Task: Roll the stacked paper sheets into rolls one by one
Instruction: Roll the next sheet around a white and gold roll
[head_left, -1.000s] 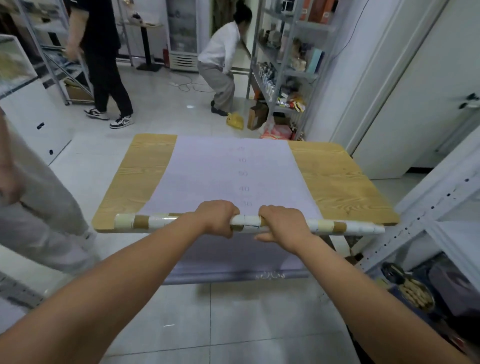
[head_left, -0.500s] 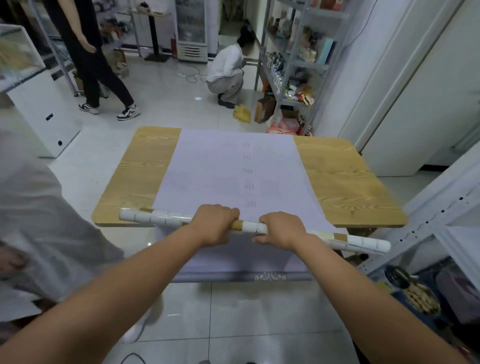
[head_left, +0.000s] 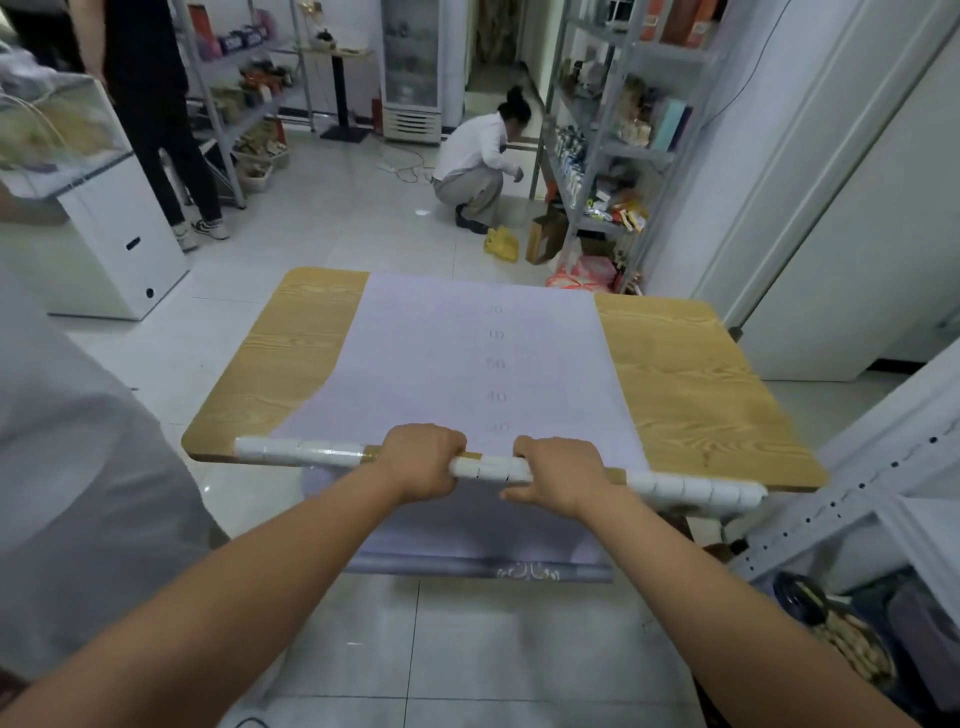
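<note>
I see the paper roll lying crosswise at the near edge of the table. It rests on top of the stacked paper sheets, which run from the far edge and hang over the near one. My left grip is curled round the roll near its middle. My right grip sits just beside it, fingers over the roll and thumb on the near side, seemingly clasping it too. Both roll ends stick out past the sheets. Beyond the table a person crouches by a shelf.
</note>
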